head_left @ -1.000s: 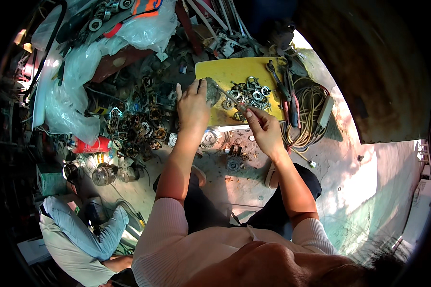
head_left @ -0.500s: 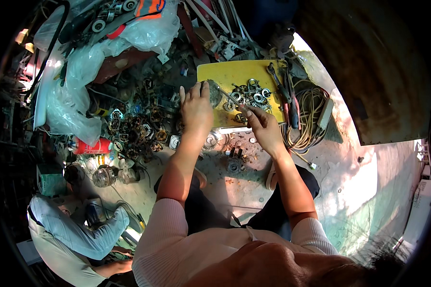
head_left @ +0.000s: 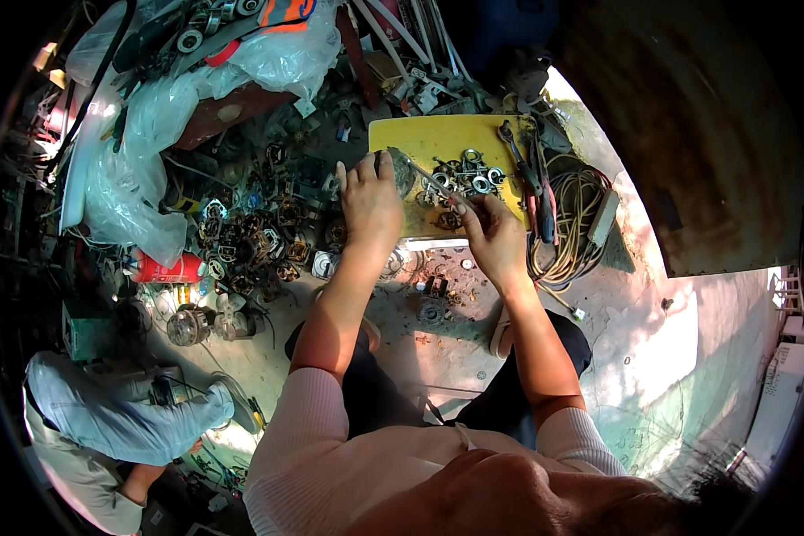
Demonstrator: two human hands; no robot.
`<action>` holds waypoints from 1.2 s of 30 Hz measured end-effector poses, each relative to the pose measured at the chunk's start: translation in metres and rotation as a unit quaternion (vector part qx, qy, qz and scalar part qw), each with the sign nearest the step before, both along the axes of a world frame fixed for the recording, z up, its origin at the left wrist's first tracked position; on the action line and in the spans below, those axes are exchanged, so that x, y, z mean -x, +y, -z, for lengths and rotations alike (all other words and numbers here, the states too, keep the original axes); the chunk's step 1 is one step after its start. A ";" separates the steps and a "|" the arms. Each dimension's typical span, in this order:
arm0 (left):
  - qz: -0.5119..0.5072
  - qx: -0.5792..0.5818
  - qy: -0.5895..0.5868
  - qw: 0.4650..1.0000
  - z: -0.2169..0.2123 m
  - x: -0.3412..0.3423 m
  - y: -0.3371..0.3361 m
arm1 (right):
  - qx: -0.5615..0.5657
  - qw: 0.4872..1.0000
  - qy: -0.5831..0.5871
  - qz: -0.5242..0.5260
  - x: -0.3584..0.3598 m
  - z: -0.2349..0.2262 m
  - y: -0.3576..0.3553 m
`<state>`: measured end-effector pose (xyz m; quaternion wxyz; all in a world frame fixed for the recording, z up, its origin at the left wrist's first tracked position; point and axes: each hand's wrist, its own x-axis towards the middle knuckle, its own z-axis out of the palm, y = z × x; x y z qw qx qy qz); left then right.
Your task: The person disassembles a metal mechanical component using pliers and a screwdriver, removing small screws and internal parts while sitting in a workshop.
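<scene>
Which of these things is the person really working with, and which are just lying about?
In use:
left hand on a round metal part
right hand holding a thin rod-like tool
yellow board with small bearings

Lying about:
coiled cable
pliers
red can
plastic sheeting
pile of motor parts

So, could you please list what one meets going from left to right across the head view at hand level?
Clear plastic bag → pile of metal parts → left hand → right hand → coiled cable.
</scene>
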<state>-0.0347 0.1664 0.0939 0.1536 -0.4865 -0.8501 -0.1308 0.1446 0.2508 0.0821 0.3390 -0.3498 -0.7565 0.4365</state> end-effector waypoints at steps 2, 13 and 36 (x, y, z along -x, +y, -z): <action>-0.002 0.000 0.000 1.000 0.000 0.000 0.001 | -0.020 0.997 0.080 -0.001 0.000 0.009 0.006; -0.002 -0.013 0.013 1.000 0.002 -0.002 0.002 | 0.089 0.992 0.080 -0.032 -0.003 -0.001 0.009; -0.002 -0.023 0.004 1.000 0.006 -0.004 0.002 | 0.080 0.994 0.045 -0.058 0.002 0.002 0.026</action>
